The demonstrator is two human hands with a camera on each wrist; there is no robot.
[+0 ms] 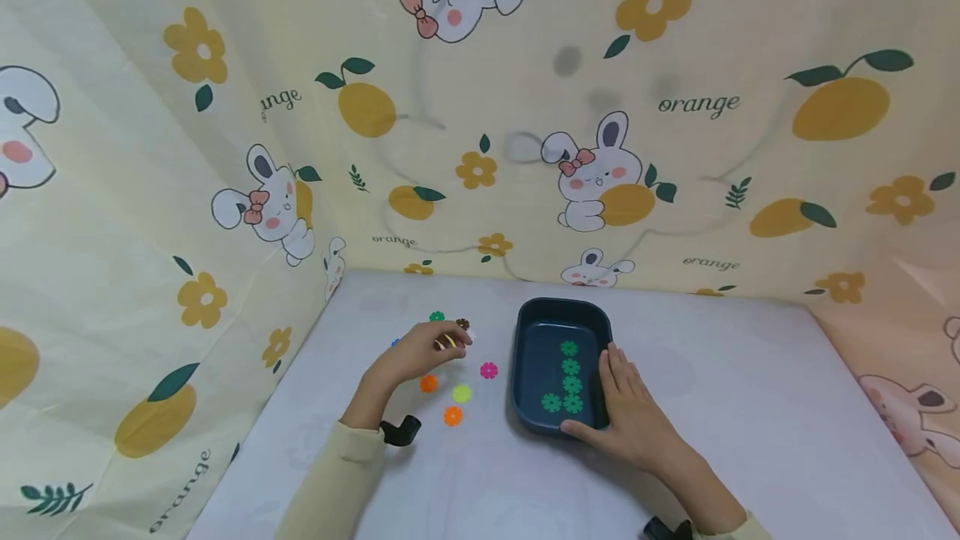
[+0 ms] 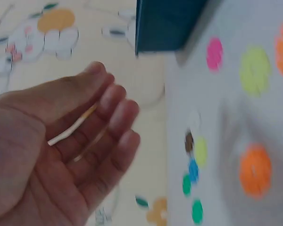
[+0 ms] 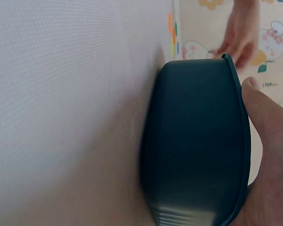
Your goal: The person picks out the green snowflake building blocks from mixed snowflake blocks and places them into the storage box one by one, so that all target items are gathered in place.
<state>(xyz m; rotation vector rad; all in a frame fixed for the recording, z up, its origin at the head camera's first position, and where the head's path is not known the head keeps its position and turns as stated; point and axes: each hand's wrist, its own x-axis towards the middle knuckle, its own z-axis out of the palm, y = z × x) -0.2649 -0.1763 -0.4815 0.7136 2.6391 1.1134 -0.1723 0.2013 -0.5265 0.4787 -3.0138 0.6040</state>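
A dark blue rectangular tray (image 1: 532, 365) stands upright on the table, with several green flower-shaped pieces (image 1: 572, 367) inside, in a J-shaped row. My right hand (image 1: 633, 415) rests against its right side, fingers straight and thumb at the front rim; the right wrist view shows the thumb (image 3: 254, 99) by the rim. My left hand (image 1: 422, 350) hovers above loose flower pieces left of the tray, fingers loosely bent. In the left wrist view, nothing shows between the left thumb and fingers (image 2: 118, 117). Nearby lie a pink piece (image 1: 489, 370), a yellow-green piece (image 1: 461, 393) and an orange piece (image 1: 453, 416).
Another orange piece (image 1: 428, 383), a green piece (image 1: 437, 317) and a brown piece (image 1: 462, 323) lie around the left hand; a blue piece (image 2: 193, 170) is partly hidden by it in the head view. A patterned curtain (image 1: 480, 215) encloses the white table (image 1: 712, 373).
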